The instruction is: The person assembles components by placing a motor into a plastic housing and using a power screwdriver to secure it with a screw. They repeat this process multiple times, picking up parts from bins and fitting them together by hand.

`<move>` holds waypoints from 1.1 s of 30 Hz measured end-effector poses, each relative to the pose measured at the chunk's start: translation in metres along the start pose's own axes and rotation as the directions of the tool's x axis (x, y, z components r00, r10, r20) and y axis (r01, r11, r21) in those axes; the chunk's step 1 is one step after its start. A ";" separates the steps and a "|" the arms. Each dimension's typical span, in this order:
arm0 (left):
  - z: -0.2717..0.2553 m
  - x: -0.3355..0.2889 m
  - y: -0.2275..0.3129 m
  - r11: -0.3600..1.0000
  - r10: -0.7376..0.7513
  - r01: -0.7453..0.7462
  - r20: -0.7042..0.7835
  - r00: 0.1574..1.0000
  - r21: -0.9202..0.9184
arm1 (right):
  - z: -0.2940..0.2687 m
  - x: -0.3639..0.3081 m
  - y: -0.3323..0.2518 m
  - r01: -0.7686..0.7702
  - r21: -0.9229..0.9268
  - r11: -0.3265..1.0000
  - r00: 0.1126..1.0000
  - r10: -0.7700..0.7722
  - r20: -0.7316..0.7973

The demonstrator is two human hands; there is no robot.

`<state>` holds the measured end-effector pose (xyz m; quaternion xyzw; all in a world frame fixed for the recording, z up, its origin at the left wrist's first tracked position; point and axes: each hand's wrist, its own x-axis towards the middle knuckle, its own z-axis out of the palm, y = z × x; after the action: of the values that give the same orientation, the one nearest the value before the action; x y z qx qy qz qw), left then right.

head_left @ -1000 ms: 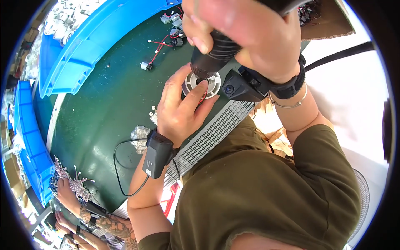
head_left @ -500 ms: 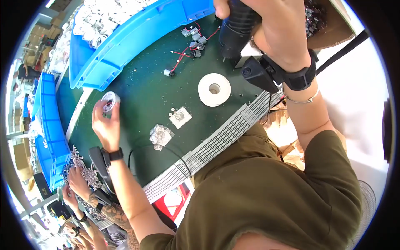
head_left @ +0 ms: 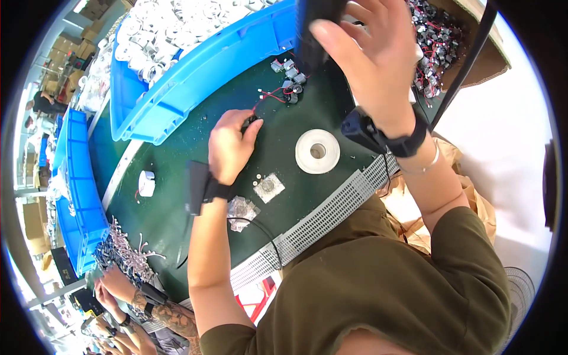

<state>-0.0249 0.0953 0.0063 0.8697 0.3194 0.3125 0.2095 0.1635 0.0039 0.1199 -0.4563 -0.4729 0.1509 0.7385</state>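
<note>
My left hand (head_left: 232,145) pinches a small dark, motor-like part with a red wire (head_left: 252,120) over the green table; the fingers hide most of it. Just beyond lies a cluster of similar grey parts with red wires (head_left: 291,83). At the upper right, my right hand (head_left: 378,71) is open, thumb and fingers apart, beside a black cylindrical power tool (head_left: 316,32); whether it touches the tool is unclear. Farther left, a round white plastic housing (head_left: 147,184) stands on the table with a bit of red wire at its side. A white ring-shaped roll (head_left: 318,152) lies below my right hand.
A blue bin (head_left: 204,86) full of white plastic pieces spans the far side. An open carton (head_left: 473,62) at the upper right holds many wired parts. Small clear plastic pieces (head_left: 242,213) lie near the perforated grey edge strip (head_left: 322,216). A co-worker's hands (head_left: 115,287) work at lower left.
My left hand has let go of the white housing, moved right, and taken a wired part from the cluster's near end. My right hand has opened from its grip around the black tool.
</note>
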 end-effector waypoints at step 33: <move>-0.138 0.173 -0.156 0.809 -0.400 -0.029 0.586 0.705 0.587 | -0.039 -0.038 0.027 -0.502 -0.035 0.864 0.732 0.446 0.515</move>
<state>-0.0809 0.3468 0.0880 0.9048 0.3852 -0.1621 0.0821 0.1826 -0.0272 0.0715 -0.4657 -0.5087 0.4738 0.5476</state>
